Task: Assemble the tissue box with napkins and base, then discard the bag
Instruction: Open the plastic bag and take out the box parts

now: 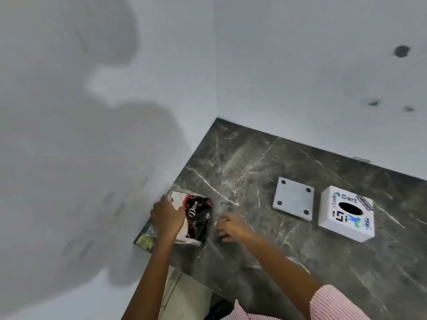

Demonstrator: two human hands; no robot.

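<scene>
- the napkin bag (196, 218) sits at the left edge of the dark marble counter (242, 158), close to the wall; black printed pack in a clear plastic wrapper, so I'd guess light, squashy and a bit slippery
- left hand (166, 218) is laid over the left side of the bag, fingers curled down on it; looks like it's pinning or gripping the wrapper, though how firm the grip is I can't really tell
- right hand (233, 228) is just beside the bag's right edge, fingers pinched loosely together; might be holding a bit of clear film, too blurry to say
- best hold is probably the loose wrapper at one end; tear there and pull the napkin stack out flat so it doesn't fan or crumple
- the base (293, 200), a flat grey square plate with four corner holes, lies well to the right; looks stiff, easy to lift by an edge
- the tissue box (346, 213), white with stickers and an oval slot on top, stands just right of the base; rigid shell, grab it by the sides, not the slot
</scene>
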